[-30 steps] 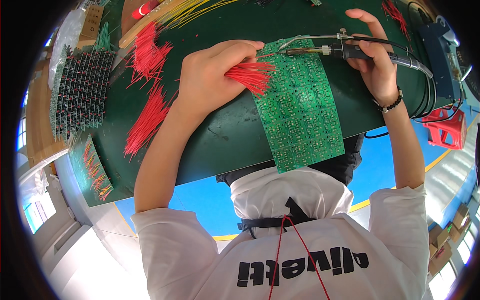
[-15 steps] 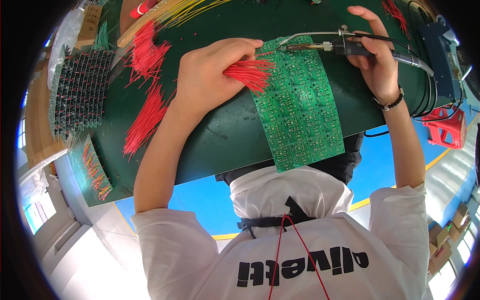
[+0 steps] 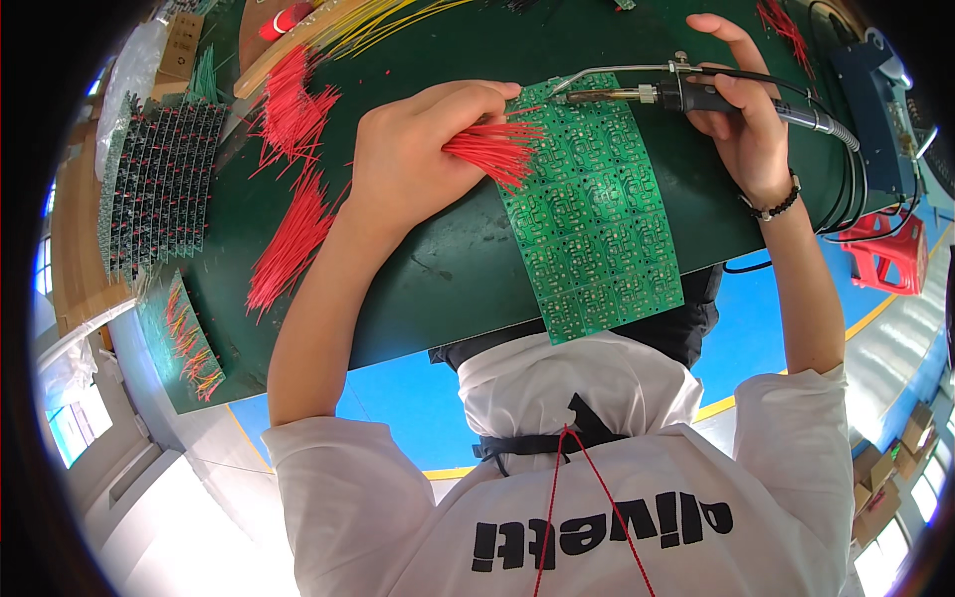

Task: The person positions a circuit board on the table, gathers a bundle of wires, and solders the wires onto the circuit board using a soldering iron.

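Note:
My left hand (image 3: 423, 144) is closed around a bundle of short red wires (image 3: 494, 152), their ends fanning out over the circuit board. Its thumb and forefinger reach the board's far left corner, near a single red wire end. The green circuit board panel (image 3: 602, 229) lies on the table, its near end over the front edge. In my right hand (image 3: 751, 124) is a soldering iron (image 3: 706, 97) with a thin metal feed tube (image 3: 617, 69) clamped along it. The iron's tip and the tube's end meet at the board's far left part.
Loose red wires (image 3: 290, 239) lie in piles left of my left arm. Farther left stands a stack of populated boards (image 3: 164, 179), with a wired board (image 3: 192, 338) nearer. Yellow wires (image 3: 383, 25) lie at the back. Right: a blue machine (image 3: 880, 90) with cables, and a red stool (image 3: 885, 254).
Both hands stay almost in place. The iron's tip and feed tube have shifted very slightly left, and the board has barely moved.

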Action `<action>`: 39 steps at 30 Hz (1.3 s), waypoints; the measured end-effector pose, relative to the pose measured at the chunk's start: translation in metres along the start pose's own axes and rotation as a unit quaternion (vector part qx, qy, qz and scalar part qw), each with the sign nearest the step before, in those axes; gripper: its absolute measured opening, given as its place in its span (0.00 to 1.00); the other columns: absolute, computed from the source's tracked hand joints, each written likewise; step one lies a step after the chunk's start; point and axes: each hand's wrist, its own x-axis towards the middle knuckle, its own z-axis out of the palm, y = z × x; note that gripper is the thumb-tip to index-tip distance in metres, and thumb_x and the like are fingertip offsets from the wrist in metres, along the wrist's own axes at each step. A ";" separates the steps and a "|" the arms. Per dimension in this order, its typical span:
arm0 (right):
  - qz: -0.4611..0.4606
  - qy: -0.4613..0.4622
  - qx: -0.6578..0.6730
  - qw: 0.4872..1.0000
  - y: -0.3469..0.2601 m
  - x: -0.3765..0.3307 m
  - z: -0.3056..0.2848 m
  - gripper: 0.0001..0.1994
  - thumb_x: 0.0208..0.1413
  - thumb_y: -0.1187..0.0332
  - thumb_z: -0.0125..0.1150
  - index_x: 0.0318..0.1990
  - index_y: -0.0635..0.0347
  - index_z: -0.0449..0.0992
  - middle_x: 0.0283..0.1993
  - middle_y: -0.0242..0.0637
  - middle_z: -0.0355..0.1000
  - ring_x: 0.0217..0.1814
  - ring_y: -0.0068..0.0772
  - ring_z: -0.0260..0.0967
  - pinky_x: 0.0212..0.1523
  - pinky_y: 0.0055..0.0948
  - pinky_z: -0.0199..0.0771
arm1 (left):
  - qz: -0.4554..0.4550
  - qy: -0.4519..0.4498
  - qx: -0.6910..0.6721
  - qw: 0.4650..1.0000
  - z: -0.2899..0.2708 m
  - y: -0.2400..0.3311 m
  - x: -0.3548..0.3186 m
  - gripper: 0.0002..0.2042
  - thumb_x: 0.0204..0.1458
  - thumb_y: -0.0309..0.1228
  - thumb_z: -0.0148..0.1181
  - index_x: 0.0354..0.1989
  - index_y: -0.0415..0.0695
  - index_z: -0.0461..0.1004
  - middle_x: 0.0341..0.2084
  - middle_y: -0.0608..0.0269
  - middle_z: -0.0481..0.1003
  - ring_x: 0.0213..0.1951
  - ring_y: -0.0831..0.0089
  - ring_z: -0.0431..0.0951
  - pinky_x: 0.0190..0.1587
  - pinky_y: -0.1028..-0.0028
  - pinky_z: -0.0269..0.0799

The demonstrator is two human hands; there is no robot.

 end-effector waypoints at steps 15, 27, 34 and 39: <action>0.017 0.035 0.053 0.998 -0.003 0.000 0.005 0.21 0.47 0.73 0.43 0.52 0.55 0.60 0.18 0.28 0.61 0.15 0.18 0.50 0.19 0.17 0.50 | 0.022 0.031 0.025 0.999 0.010 0.004 0.001 0.08 0.37 0.18 0.61 0.24 0.42 0.68 0.34 0.61 0.79 0.31 0.70 0.79 0.32 0.78 0.74; 0.041 0.025 0.063 0.997 -0.010 -0.001 0.009 0.20 0.48 0.73 0.43 0.52 0.54 0.61 0.18 0.28 0.59 0.15 0.18 0.49 0.19 0.18 0.51 | 0.068 0.068 0.048 0.994 0.013 -0.004 0.001 0.09 0.35 0.25 0.62 0.20 0.46 0.65 0.30 0.68 0.78 0.21 0.73 0.75 0.19 0.78 0.66; -0.036 -0.022 0.027 0.999 0.003 0.002 -0.001 0.23 0.54 0.68 0.42 0.58 0.64 0.57 0.14 0.24 0.52 0.17 0.15 0.44 0.20 0.19 0.44 | 0.025 0.018 -0.031 0.999 0.003 -0.001 0.000 0.04 0.49 0.19 0.56 0.31 0.40 0.71 0.36 0.58 0.78 0.36 0.70 0.78 0.35 0.77 0.73; -0.021 -0.015 0.031 0.999 0.001 0.002 -0.002 0.22 0.53 0.70 0.42 0.57 0.61 0.58 0.16 0.23 0.53 0.17 0.14 0.43 0.20 0.19 0.43 | -0.074 0.042 -0.088 0.993 -0.010 -0.009 0.007 0.05 0.53 0.22 0.51 0.35 0.40 0.73 0.38 0.56 0.77 0.40 0.66 0.78 0.44 0.74 0.72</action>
